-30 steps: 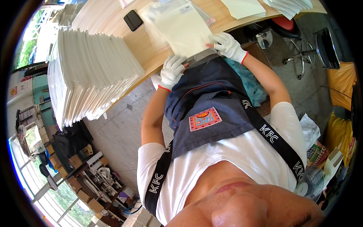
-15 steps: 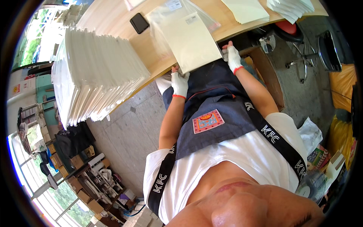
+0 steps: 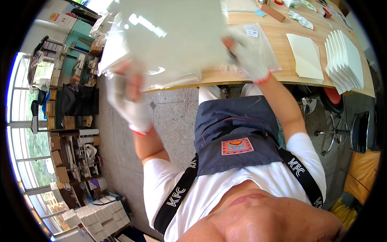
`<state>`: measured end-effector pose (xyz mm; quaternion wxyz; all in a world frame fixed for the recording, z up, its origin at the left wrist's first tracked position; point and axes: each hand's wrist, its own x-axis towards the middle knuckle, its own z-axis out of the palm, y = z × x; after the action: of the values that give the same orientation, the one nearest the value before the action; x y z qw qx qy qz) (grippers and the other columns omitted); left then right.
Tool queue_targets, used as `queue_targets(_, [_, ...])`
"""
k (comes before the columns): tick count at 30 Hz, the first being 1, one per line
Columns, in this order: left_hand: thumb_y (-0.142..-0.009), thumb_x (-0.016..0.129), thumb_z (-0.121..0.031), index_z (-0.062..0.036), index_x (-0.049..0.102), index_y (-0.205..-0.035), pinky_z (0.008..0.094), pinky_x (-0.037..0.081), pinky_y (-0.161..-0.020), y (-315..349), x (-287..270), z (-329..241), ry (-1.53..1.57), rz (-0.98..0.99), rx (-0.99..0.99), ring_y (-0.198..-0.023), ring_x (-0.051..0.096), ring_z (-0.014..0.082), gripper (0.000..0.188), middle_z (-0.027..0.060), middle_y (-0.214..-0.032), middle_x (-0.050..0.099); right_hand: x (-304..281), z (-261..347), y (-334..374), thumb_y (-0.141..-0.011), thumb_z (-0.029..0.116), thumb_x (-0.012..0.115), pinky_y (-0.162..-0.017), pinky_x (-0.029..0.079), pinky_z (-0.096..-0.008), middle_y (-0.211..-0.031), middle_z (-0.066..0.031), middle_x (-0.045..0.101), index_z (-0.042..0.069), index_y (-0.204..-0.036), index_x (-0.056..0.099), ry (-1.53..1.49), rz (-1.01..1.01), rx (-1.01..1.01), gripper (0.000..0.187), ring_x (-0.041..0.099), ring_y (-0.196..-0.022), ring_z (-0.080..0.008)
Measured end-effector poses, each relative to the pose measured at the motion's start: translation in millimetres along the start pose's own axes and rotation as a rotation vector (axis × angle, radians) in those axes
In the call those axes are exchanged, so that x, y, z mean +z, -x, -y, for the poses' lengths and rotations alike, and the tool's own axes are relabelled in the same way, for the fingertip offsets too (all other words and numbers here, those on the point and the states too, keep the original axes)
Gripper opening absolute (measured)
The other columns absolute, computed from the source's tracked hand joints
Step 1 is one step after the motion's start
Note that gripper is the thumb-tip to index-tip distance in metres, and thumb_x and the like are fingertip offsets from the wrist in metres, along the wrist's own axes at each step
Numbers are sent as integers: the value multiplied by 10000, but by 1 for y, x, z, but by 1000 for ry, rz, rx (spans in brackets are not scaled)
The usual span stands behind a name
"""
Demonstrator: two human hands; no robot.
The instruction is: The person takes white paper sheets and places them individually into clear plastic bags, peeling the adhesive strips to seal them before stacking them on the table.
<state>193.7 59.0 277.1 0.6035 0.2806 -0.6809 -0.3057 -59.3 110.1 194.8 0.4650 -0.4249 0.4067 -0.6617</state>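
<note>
A large white packet [image 3: 177,28] with a glossy, clear-plastic-like surface is lifted over the table's left part, smeared by motion. My left hand [image 3: 131,94], in a white fingerless glove with a red cuff, is closed on its lower left corner, blurred. At the packet's right edge, my right hand [image 3: 246,58], gloved the same way, grips it with the bare thumb showing. Behind and below the packet lies a pile of plastic-wrapped packets [image 3: 175,80], largely hidden. Flat on the table beyond my right hand are clear plastic bags [image 3: 264,46] with a printed label.
On the wooden table [image 3: 282,24] to the right stand white card sheets [image 3: 304,56] and a fanned stack of white folders [image 3: 344,60]. Farther back lie a spare glove [image 3: 301,20] and a brown block [image 3: 273,13]. A black chair [image 3: 360,133] stands at right, shelves [image 3: 76,157] at left.
Both hands have risen and swung left, carrying the white packet from the table's front edge toward the wrapped pile. My view has turned, showing more of the table's right side.
</note>
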Motion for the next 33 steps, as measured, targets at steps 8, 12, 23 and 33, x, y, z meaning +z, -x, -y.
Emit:
queue_targets(8, [-853,437,-100,14,504,-1213,276,416,-882,-93,-73,64,-310,-32,-115,-1030,532,190,384,156,-1181,525,90,38,-87,-839,472,571,-383,273,-199,-528,36,454,108,-640,531,242,118,82,416,371,-433,-48])
queue_targets(12, [-892,451,-248,14,381,-1299,428,356,-984,-26,-79,119,271,-302,29,-1174,448,288,489,180,-1245,483,42,8,-56,-889,466,500,-413,342,-200,-601,0,545,84,-749,591,57,116,81,417,450,-471,-57])
queue_targets(23, [-861,439,-3,26,567,-1086,355,411,-952,236,21,225,18,233,-525,-1057,540,246,261,168,-1147,571,-292,-135,158,-881,245,506,-354,409,-256,-688,-56,560,75,-877,533,-79,-1400,177,171,492,-458,-144])
queue_targets(33, [-723,608,-130,-101,578,-1050,412,347,-993,141,174,220,-620,785,416,-1140,464,299,330,105,-1114,571,-350,-92,160,-849,336,587,-353,360,-200,-692,-51,572,62,-915,557,-132,-1383,248,283,477,-458,-98])
